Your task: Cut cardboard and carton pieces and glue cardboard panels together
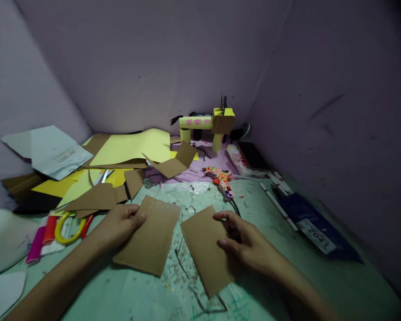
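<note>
Two brown cardboard rectangles are side by side above the green table top, a narrow gap between them. My left hand (128, 220) is closed on the upper left edge of the left cardboard piece (153, 240), thumb on top. The right cardboard piece (205, 249) is tilted the other way, and my right hand (235, 234) has its curled fingers and thumb at its right edge. Part of that edge is hidden by the fingers. Beyond them lies a colourful patterned glue gun (221, 179) with a dark cord.
A yellow and brown paper animal figure (200, 122) stands at the back. Yellow sheets (130, 147), cardboard scraps (90, 198) and yellow-handled scissors (70, 228) lie left. A phone (253, 156), white sticks (277, 205) and a dark blue packet (321, 227) are right. Walls enclose the table.
</note>
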Demonstrator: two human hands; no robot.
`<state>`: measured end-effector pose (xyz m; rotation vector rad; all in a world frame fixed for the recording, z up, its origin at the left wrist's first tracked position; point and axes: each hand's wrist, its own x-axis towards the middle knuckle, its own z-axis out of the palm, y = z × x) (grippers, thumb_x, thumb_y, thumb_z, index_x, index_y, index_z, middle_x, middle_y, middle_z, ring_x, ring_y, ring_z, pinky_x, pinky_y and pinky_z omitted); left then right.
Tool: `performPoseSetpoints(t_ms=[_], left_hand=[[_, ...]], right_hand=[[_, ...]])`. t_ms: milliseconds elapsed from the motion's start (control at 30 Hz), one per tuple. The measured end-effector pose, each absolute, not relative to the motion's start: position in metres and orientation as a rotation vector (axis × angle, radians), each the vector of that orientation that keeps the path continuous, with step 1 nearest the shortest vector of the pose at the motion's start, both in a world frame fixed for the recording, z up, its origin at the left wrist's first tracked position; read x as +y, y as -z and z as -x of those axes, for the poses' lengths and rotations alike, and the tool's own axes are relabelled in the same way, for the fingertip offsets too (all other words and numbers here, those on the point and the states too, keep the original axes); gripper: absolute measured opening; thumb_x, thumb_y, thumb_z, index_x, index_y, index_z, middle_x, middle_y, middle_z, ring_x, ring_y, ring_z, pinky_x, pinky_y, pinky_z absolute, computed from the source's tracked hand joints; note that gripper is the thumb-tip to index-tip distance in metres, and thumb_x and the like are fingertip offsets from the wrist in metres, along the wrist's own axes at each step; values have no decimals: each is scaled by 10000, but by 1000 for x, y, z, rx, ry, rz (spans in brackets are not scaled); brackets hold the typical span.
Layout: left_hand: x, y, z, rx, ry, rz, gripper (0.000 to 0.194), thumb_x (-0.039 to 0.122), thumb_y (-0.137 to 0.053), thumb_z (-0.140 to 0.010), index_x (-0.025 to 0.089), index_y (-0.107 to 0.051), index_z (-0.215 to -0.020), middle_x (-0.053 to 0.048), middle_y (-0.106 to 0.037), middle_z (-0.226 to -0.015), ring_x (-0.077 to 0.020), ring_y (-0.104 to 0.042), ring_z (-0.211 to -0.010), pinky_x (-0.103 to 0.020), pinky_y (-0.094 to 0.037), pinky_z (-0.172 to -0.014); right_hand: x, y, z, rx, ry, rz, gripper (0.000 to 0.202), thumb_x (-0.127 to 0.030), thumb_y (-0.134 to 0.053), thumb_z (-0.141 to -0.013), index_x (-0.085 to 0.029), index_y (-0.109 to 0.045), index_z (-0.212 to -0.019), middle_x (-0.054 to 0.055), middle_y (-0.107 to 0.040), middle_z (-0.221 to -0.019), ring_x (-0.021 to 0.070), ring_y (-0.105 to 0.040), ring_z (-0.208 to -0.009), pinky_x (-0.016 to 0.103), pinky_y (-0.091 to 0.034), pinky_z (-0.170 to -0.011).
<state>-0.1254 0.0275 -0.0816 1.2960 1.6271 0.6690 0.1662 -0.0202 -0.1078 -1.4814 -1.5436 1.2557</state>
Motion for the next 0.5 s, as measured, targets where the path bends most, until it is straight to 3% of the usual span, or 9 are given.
performPoseSetpoints(t_ms=[100, 200, 267, 400, 500], left_hand=[[33, 77, 132, 1607, -742, -1152, 274, 431, -717, -540, 187, -618, -611, -28, -648, -531, -158, -515, -405, -228, -350, -357], [32, 77, 132, 1622, -800, -1082, 296, 457, -695, -551, 211, -530, -556, 38, -498, -346, -90, -326, -278, -198, -212, -307], [30, 79, 131, 1604, -698, -1094, 323, 501, -649, -585, 223, -492, -534, 57, -418, -286, -86, -278, -256, -198, -172, -310], [32, 77, 138, 1688, -386, -1438, 396, 545, -636, -597, 203, -502, -449, 3, -501, -359, -121, -396, -325, -216, -217, -361], [57, 61, 141, 1880, -648, -1624, 356, 548, -676, -586, 201, -603, -554, -1, -541, -431, -162, -483, -405, -233, -258, -403]], right_hand=[[-20, 102, -165, -1521, -1305, 1425, 369, -148, -609, -662, -221, -605, -1024, -29, -501, -650, 151, -463, -601, 280, -363, -558], [-21, 99, -162, -1471, -1406, 1360, 354, -174, -612, -666, -225, -613, -1016, -41, -457, -610, 133, -431, -546, 264, -333, -510], [-21, 99, -161, -1373, -1487, 1348, 385, -200, -633, -655, -217, -609, -1039, -35, -485, -619, 129, -450, -534, 254, -336, -493], [-16, 97, -164, -1139, -1536, 1395, 414, -284, -711, -602, -182, -631, -996, -31, -533, -593, 135, -497, -530, 250, -355, -498], [-7, 89, -169, -981, -1556, 1427, 396, -365, -756, -552, -173, -649, -882, 11, -625, -652, 164, -554, -575, 266, -393, -521]])
